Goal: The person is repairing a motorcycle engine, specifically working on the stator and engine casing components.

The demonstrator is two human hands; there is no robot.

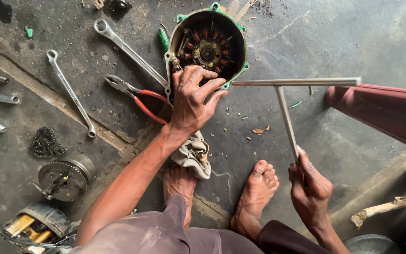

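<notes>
My left hand [191,96] grips the near rim of a round engine cover [237,35] that lies open side up on the concrete floor, showing copper stator coils and a green gasket edge. My right hand [308,188] is closed around the shaft end of a long metal T-handle wrench [287,120]. The wrench's crossbar [297,82] lies level beside the cover, to its right. A dirty rag [193,157] lies under my left wrist, near my bare feet.
Red-handled pliers [135,94] and two long ring spanners [128,49] [69,89] lie left of the cover. A chain [46,142], a clutch drum [66,176] and other engine parts sit at the lower left. A dark red panel [381,110] juts in from the right.
</notes>
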